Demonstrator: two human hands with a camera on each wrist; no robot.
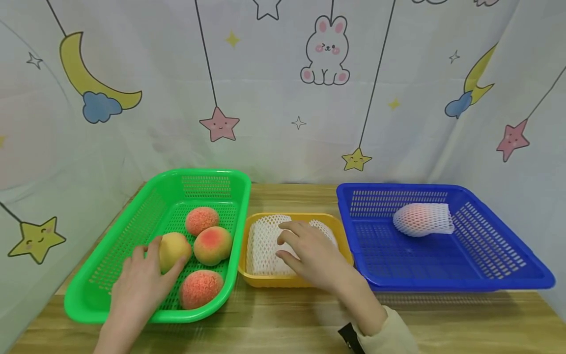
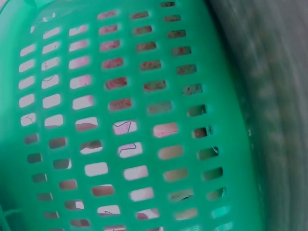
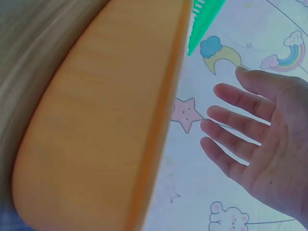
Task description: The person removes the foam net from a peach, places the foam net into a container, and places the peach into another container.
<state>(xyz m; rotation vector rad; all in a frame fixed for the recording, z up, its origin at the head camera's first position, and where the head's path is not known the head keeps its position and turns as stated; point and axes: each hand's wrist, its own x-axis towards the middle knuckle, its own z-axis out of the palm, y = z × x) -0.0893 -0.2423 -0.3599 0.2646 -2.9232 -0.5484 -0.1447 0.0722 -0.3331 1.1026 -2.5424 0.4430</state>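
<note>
In the head view my left hand point(image 1: 139, 285) is inside the green basket point(image 1: 245, 211), its thumb and fingers around a yellow peach point(image 1: 173, 250). Beside that peach lie three more: a pink-red peach point(image 1: 202, 221), a yellow peach with a red top point(image 1: 213, 245) and a rough red peach point(image 1: 201, 289). Above the small yellow basket point(image 1: 274, 281) hovers my right hand point(image 1: 311, 253), fingers relaxed and slightly bent, holding nothing. White foam net sleeves point(image 1: 267, 246) fill that basket, partly behind the hand. The left wrist view shows mostly the green basket's slotted wall point(image 2: 139, 115), hiding the left hand.
A blue basket point(image 1: 420, 280) stands on the right, holding one fruit in a white foam net point(image 1: 422, 219). All three baskets are on a wooden table point(image 1: 265, 319). Behind them hangs a white printed curtain point(image 1: 274, 88).
</note>
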